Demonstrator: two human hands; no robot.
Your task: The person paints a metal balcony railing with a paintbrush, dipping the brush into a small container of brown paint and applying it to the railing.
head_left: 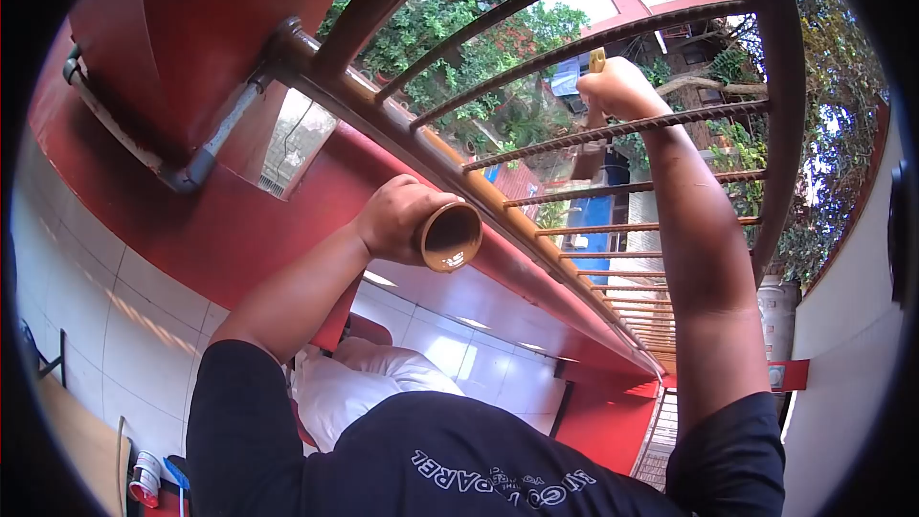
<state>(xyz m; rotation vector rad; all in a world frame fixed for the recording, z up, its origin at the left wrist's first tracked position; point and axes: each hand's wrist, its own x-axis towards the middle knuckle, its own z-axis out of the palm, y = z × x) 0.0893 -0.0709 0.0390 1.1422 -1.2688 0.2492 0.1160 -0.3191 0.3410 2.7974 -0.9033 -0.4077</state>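
My left hand (pixel 407 218) is wrapped round a brown cup (pixel 428 247), its mouth tilted toward me and shiny brown liquid inside. My right hand (pixel 627 91) grips a paintbrush by its yellowish handle (pixel 597 59); brown bristles (pixel 588 165) hang below the fingers. That forearm reaches through the metal railing (pixel 565 137), one ribbed bar crossing in front of the wrist. The railing's bars and upper frame are brown, while its long lower rail (pixel 488 190) looks yellow-brown along part of its length. The cup is held on the near side of this rail.
A red wall ledge (pixel 335 158) runs under the railing, with a grey pipe (pixel 225 124) at the left. White floor tiles (pixel 77 258) lie below. Green plants (pixel 459 29) grow outside. A paint-stained can (pixel 145 479) stands at lower left, and a white bucket (pixel 777 311) at right.
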